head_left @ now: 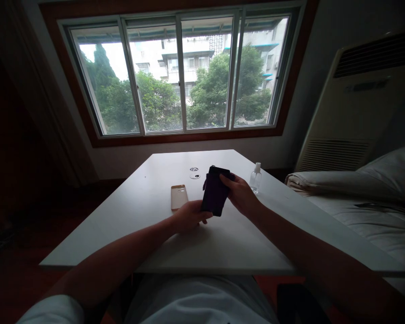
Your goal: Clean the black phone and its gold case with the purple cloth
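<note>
On the white table [128, 211], leftmost: a tan phone case [179, 196], lying flat, long axis 6 to 12 o'clock, just off the left hand [190, 217] at its 11 o'clock. Left hand low on the tabletop, fingers loosely curled, pinching the near end of the dark phone [216, 191]. Farther back, at 12 o'clock from that hand: two small round discs [194, 173], markings too small to read. Dark phone raised off the table between both hands, long axis from 6 toward 1 o'clock, far end tipped up and away, surface too dark to read any writing. Right hand [241, 194] at its 3 o'clock, closed around the upper right edge, fingers over the face. At 2 o'clock from the right hand: a clear bottle [255, 178] with a white cap, upright, label unreadable.
</note>
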`<state>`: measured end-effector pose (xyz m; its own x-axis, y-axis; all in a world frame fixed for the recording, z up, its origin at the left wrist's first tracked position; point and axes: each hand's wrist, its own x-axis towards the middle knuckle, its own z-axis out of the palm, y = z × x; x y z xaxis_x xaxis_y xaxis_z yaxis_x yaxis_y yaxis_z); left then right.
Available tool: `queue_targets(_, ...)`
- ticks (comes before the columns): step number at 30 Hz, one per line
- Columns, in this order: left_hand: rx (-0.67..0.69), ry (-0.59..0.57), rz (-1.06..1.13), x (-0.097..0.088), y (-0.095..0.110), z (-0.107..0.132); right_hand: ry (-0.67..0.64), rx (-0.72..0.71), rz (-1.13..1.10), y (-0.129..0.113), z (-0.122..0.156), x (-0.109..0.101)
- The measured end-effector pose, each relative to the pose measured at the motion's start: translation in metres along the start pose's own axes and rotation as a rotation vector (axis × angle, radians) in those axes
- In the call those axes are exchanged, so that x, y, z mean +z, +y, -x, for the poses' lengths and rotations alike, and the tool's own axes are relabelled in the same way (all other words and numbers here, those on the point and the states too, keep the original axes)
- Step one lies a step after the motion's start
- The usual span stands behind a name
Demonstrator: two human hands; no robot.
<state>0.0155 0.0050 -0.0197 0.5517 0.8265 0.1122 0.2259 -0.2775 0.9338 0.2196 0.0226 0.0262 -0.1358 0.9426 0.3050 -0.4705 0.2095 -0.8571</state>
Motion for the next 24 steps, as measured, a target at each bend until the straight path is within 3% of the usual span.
queue_targets(9, 0.038, 0.084, -0.38, -0.009, -0.003, 0.001, 0.064, -0.162, 0.15, 0.009, -0.001, -0.002)
queue_targets(17, 0.012, 0.057, -0.426, -0.011, -0.007, 0.001, 0.103, -0.213, 0.213, 0.011, -0.007, -0.008)
queue_targets(24, 0.015, 0.042, -0.402, -0.011, -0.002, 0.003, 0.055, -0.144, 0.159, 0.008, -0.005, -0.007)
